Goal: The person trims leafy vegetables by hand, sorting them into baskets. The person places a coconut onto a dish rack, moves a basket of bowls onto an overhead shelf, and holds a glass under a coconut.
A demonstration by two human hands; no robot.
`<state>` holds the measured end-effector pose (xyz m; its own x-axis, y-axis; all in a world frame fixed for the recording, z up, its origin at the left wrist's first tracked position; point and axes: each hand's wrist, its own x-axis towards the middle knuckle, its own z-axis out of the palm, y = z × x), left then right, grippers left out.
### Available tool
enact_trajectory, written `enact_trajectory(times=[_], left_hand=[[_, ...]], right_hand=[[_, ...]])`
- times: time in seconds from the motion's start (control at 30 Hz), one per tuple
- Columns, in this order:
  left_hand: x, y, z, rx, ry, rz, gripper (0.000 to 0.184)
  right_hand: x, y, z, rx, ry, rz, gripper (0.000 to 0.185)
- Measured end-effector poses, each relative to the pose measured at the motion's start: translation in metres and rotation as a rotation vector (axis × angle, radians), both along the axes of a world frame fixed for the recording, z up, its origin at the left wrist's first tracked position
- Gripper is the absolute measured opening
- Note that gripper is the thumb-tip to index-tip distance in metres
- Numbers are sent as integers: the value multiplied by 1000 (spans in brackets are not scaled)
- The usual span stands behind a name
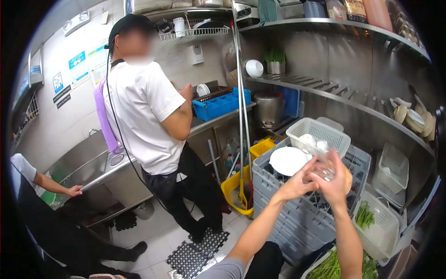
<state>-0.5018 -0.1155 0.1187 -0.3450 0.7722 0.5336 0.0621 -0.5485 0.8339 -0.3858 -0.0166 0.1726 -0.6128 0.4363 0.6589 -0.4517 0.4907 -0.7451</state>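
Note:
My left hand [299,181] and my right hand [338,183] are together over a stack of grey dish racks [274,204]. Between them is a see-through object [325,173] that looks like a clear glass; its outline is partly hidden by my fingers and blurred. Both hands are closed around it. Just left of my hands, a white plate [288,161] rests on the top rack. Behind them sits a white plastic basket [320,130] with small white dishes [308,139] in it.
A co-worker in a white T-shirt [144,111] stands left, near a blue crate [218,107]. Another person's hand [74,190] is at the sink edge. Mop poles [242,102] rise from a yellow bucket [234,190]. Baskets of greens [364,215] stand right, below steel shelves [334,90].

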Motion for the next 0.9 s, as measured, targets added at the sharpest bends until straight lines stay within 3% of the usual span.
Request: enact_trajectory(times=[0.17, 0.23, 0.27, 0.37, 0.43, 0.5, 0.53, 0.6, 0.9], left_hand=[[-19, -45, 5, 48, -225, 310, 79], [-29, -67, 10, -42, -242, 388, 54], [-35, -77, 10, -74, -317, 454, 54], [-51, -93, 11, -165, -229, 544, 67], [-72, -95, 1, -109, -137, 652, 61], [-80, -103, 15, -84, -304, 701, 59], [-88, -105, 18, -14, -332, 745, 57], [-113, -113, 26, -18, -190, 915, 58], [-166, -100, 46, 15, -82, 1170, 76]], right_hand=[[-75, -40, -28, 226, 58, 223, 100], [-75, -42, -23, 307, 8, 326, 101], [-72, -44, -23, 405, -41, 423, 102], [-70, -40, -39, 590, -90, 330, 102], [-69, -27, -54, 715, -20, 190, 93], [-66, -10, -70, 688, -427, 199, 71], [-69, -1, -84, 690, -419, 197, 71], [-78, 14, -106, 866, -332, 176, 48], [-88, 15, -101, 677, -473, 247, 36]])
